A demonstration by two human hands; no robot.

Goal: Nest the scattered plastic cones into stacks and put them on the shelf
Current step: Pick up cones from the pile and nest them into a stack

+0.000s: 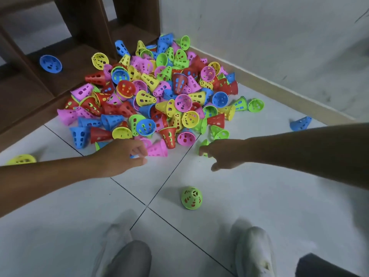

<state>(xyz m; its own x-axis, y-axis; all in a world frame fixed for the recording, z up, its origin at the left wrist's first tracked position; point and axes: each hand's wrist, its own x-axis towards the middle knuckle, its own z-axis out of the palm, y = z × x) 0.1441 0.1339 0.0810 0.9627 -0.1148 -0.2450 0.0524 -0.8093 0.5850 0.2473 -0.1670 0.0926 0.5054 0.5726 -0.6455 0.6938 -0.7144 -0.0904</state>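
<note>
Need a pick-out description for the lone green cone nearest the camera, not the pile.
Start at the big multicoloured cone pile in the corner by the wall. Come toward the person's shoes, across the bare tile. The green cone stands there alone, narrow end up, apart from every other cone.

Dim, flat indoor light; soft shadows; wide-angle edge bending; shoes motion-blurred.

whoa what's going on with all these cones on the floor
A person is crouched over a big pile of perforated plastic cones in red, yellow, pink, blue and green, heaped on the tiled floor beside a dark wooden shelf. The left hand is at a pink cone on the pile's near edge; the right hand is on a green cone. Only one blue cone is on the shelf so far.
</note>
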